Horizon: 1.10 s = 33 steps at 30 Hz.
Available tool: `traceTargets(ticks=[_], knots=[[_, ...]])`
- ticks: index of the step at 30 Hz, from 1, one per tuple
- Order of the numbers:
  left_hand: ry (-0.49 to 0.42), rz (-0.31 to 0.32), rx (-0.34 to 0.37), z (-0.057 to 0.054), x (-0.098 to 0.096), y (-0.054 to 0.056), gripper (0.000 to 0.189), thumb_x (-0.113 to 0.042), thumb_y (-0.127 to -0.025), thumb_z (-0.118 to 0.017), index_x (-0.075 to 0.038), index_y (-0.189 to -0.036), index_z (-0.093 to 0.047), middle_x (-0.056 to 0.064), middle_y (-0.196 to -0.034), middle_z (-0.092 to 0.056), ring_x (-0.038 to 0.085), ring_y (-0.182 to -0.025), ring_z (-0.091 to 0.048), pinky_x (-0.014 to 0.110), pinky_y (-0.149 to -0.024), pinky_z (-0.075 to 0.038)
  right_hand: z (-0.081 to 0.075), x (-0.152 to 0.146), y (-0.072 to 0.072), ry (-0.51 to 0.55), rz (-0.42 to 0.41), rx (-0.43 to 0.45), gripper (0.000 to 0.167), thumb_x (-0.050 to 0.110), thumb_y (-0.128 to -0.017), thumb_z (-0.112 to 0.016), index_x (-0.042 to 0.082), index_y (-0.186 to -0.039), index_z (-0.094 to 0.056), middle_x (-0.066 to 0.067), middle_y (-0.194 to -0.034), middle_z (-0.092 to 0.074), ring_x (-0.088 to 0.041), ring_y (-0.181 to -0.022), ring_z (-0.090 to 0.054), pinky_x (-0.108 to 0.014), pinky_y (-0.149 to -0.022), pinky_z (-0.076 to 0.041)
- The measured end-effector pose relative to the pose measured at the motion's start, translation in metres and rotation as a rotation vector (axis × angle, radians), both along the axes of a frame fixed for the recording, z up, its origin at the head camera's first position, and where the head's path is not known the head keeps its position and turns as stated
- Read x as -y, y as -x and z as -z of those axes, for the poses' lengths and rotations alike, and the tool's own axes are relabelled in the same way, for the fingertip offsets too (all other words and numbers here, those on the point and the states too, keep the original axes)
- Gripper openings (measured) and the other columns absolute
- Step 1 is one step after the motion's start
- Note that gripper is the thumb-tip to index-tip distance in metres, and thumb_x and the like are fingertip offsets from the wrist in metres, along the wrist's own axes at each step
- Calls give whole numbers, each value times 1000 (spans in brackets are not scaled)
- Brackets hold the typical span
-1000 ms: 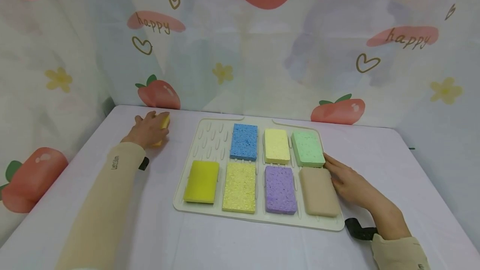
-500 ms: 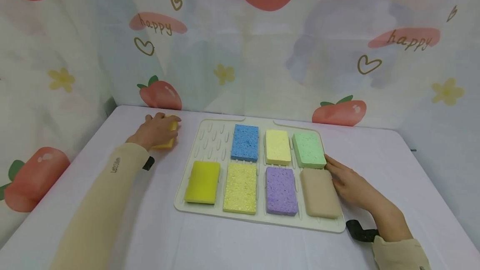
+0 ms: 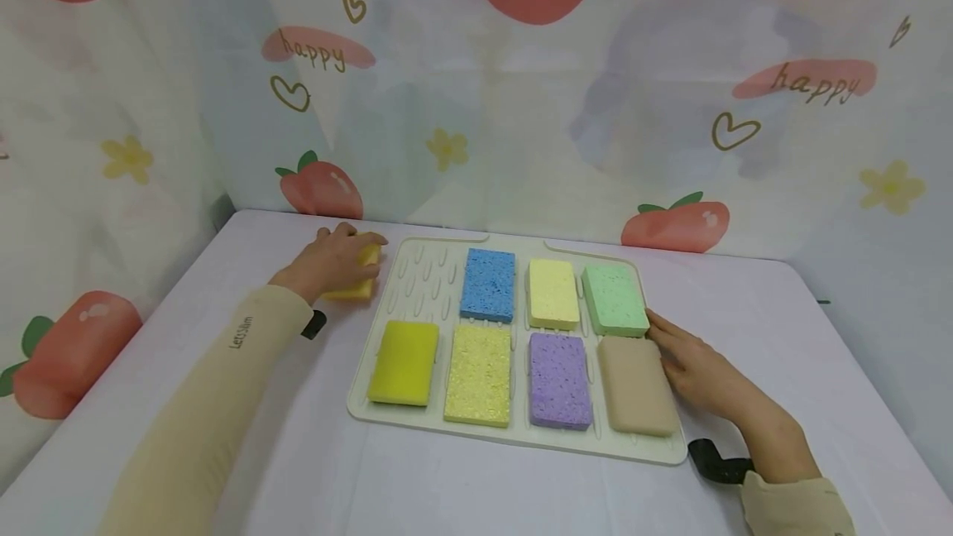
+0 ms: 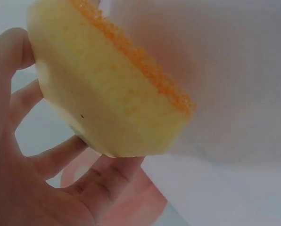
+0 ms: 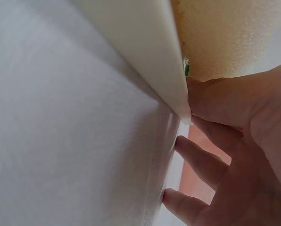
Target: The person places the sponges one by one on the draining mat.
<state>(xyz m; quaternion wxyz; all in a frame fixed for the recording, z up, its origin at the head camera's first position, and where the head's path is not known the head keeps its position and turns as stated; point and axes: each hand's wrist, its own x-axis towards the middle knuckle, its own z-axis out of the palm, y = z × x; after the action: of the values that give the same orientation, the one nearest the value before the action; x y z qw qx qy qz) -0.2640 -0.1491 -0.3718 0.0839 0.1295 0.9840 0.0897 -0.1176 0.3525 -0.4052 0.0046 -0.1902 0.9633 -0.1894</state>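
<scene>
My left hand (image 3: 323, 263) grips a yellow sponge (image 4: 93, 80) with a thin orange layer along one side, near the left edge of a cream tray (image 3: 411, 281). In the left wrist view the fingers curve round the sponge's edges. On the other side, my right hand (image 3: 698, 369) touches the tray's right edge, beside the beige sponge (image 3: 637, 387) and the mint-green sponge (image 3: 614, 300). In the right wrist view the thumb lies against the tray rim (image 5: 145, 52), with the other fingers (image 5: 202, 162) stretched out past it towards the white cloth.
The tray also carries a blue sponge (image 3: 487, 284), a pale yellow sponge (image 3: 553, 294), a bright yellow sponge (image 3: 404, 362), a speckled yellow sponge (image 3: 478, 375) and a purple sponge (image 3: 559, 381). Its back left corner shows bare ridges. A printed curtain (image 3: 521, 131) hangs behind the table.
My left hand has moved right with the orange-layered sponge, from the table's left side towards the tray. My right hand stays at the tray's right edge.
</scene>
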Motion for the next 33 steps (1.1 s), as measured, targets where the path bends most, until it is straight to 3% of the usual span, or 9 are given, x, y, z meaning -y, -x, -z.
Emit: traceTargets(ticks=[6, 11, 17, 24, 28, 33], knots=[[9, 24, -9, -4, -8, -3, 48, -40, -98, -54, -31, -144, -50, 21, -139, -43, 43, -113, -43, 56, -92, -51, 2, 0, 1, -3, -2, -13, 45, -5, -94, -53, -12, -138, -49, -30, -152, -38, -50, -135, -43, -6, -111, -20], [6, 47, -14, -8, -18, -6, 48, -41, -98, -54, -31, -144, -50, 21, -135, -43, 43, -112, -43, 53, -90, -51, 2, 0, 1, -1, -6, -20, 44, -7, -93, -53, -13, -137, -50, -31, -151, -39, -51, -133, -44, 2, -103, -10], [16, 85, -10, -9, -29, -7, 50, -44, -97, -55, -32, -146, -49, 22, -138, -43, 44, -116, -43, 56, -97, -47, 2, -1, 1, -9, -2, -19, 44, -6, -93, -54, -12, -137, -51, -30, -151, -39, -50, -134, -44, -5, -110, -20], [23, 91, -1, -8, -42, -7, 54, -48, -98, -54, -35, -149, -44, 20, -141, -42, 41, -116, -43, 53, -97, -48, 1, 0, 2, 10, -24, -54, 46, -8, -92, -54, -12, -138, -50, -31, -150, -41, -52, -131, -46, 6, -99, -5], [19, 112, -4, -10, -48, -9, 56, -48, -98, -54, -35, -151, -41, 20, -143, -42, 41, -117, -43, 52, -98, -50, 1, 1, 2, 14, -25, -62, 45, -9, -92, -54, -12, -137, -51, -31, -149, -42, -53, -130, -47, 7, -97, -4], [63, 178, -26, -11, -57, -11, 53, -44, -101, -52, -33, -151, -42, 17, -147, -45, 40, -125, -44, 52, -101, -48, -1, 2, 2, 9, -4, -11, 47, -7, -93, -53, -12, -139, -48, -30, -152, -39, -51, -134, -43, 4, -101, -7]])
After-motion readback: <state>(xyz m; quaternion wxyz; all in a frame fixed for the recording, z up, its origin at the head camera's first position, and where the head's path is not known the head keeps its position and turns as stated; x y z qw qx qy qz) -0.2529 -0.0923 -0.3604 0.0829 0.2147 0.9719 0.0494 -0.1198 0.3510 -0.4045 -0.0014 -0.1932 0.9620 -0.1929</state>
